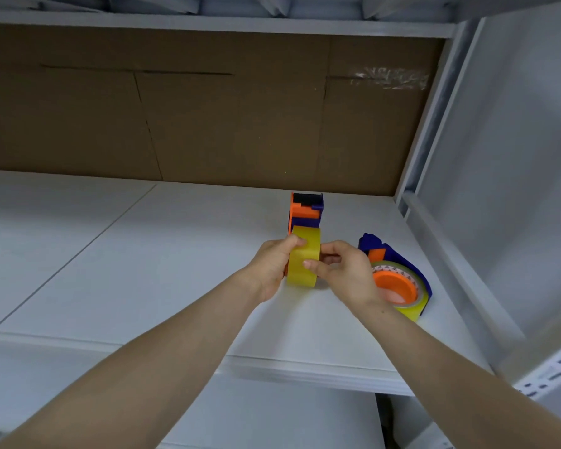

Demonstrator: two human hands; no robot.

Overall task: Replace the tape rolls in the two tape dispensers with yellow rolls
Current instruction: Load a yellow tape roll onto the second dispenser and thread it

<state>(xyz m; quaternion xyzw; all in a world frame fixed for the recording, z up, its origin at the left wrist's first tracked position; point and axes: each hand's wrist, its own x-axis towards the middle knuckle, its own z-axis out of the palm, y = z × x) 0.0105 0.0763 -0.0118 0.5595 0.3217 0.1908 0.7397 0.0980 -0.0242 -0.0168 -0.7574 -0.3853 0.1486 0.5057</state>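
yellow roll point(304, 257) stands on edge at the rear of the upright tape dispenser point(306, 210) on the white shelf point(162, 254), likely being seated on its hub. the left hand point(274, 264) wraps the roll's left side, thumb over the top, seemingly steadying dispenser and roll together. the right hand point(339, 270) pinches the roll's right edge with its fingertips, perhaps hunting the tape end. just to the right, a second dispenser point(392, 270) lies on its side, already carrying a yellowish roll on its orange hub, so that one looks done.
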